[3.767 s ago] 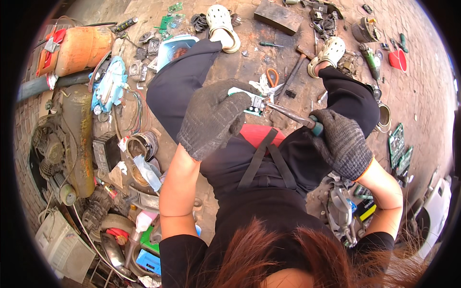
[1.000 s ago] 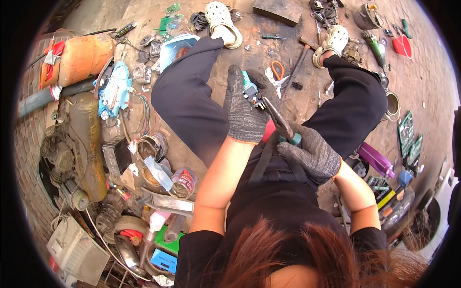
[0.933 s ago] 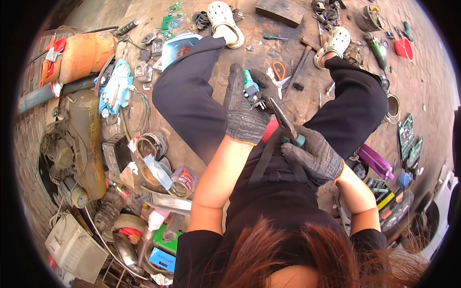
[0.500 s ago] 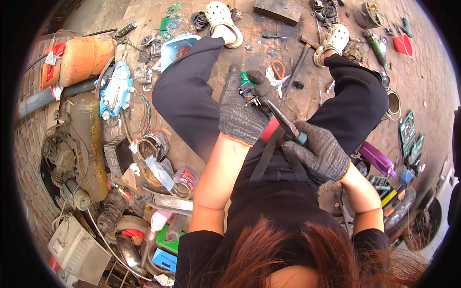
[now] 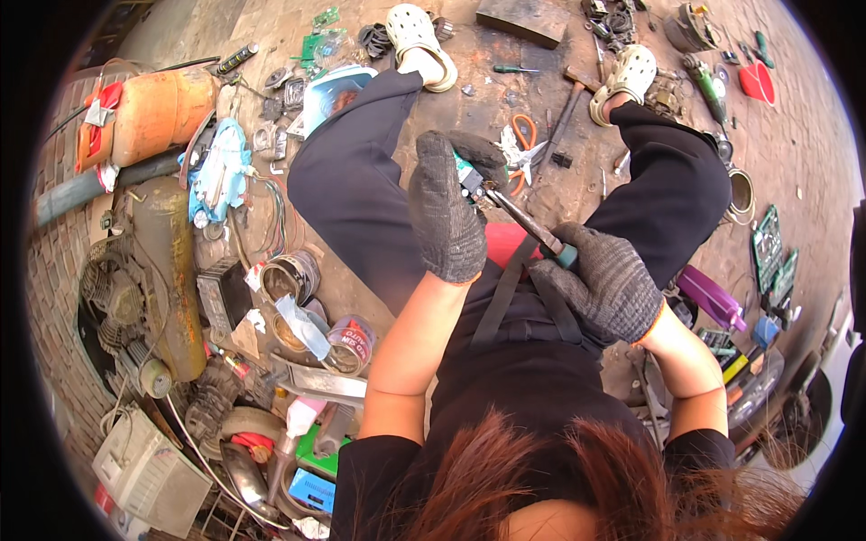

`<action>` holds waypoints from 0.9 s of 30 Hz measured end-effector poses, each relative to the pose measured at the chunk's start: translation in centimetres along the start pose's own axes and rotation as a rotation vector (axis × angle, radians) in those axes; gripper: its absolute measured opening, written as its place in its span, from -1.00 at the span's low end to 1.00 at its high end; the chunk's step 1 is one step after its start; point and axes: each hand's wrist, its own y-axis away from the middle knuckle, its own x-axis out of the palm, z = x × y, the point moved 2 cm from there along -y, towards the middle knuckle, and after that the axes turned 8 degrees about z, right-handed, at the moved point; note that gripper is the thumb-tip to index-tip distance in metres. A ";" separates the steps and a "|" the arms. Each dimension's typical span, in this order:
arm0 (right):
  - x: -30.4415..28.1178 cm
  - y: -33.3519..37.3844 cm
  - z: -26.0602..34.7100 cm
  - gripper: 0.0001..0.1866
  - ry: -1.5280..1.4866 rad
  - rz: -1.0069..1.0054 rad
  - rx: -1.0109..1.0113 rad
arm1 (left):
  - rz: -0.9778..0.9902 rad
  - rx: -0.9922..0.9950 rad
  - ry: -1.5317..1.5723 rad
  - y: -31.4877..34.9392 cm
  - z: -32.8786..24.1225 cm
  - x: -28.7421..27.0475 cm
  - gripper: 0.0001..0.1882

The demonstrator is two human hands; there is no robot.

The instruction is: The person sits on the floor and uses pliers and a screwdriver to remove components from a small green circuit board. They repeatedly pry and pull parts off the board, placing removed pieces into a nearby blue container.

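Observation:
My left hand (image 5: 448, 212), in a dark grey knit glove, is closed around a small circuit board (image 5: 469, 177) with green edges and dark and pale parts on it. The fingers hide much of the board. My right hand (image 5: 606, 279), gloved alike, grips the handles of a pair of pliers (image 5: 523, 216) with a teal-green grip end. The pliers' long dark jaws point up and left, and their tips meet the board's lower right edge. Whether the jaws are clamped on a part cannot be made out.
Orange-handled scissors (image 5: 523, 144) and a hammer (image 5: 570, 108) lie on the ground beyond my hands. Left are tin cans (image 5: 290, 273), an orange gas cylinder (image 5: 168, 115) and a blue plastic bag (image 5: 221, 171). Right are a purple bottle (image 5: 711, 298) and green circuit boards (image 5: 767, 248).
The pliers' tips have moved up and left onto the board. My left hand has turned, so its fingers cover more of the board. My right hand keeps its grip.

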 end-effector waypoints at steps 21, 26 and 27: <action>0.8 -0.5 -0.1 -0.50 0.055 0.215 0.037 | 0.000 0.072 -0.191 -0.3 0.9 0.1 -0.46; 0.8 -0.7 -0.2 -0.51 0.049 0.161 0.033 | 0.010 0.002 -0.145 -0.7 1.0 0.0 -0.46; 0.7 -0.7 -0.3 -0.52 -0.006 0.180 -0.006 | 0.015 -0.006 -0.142 -0.8 1.0 0.0 -0.46</action>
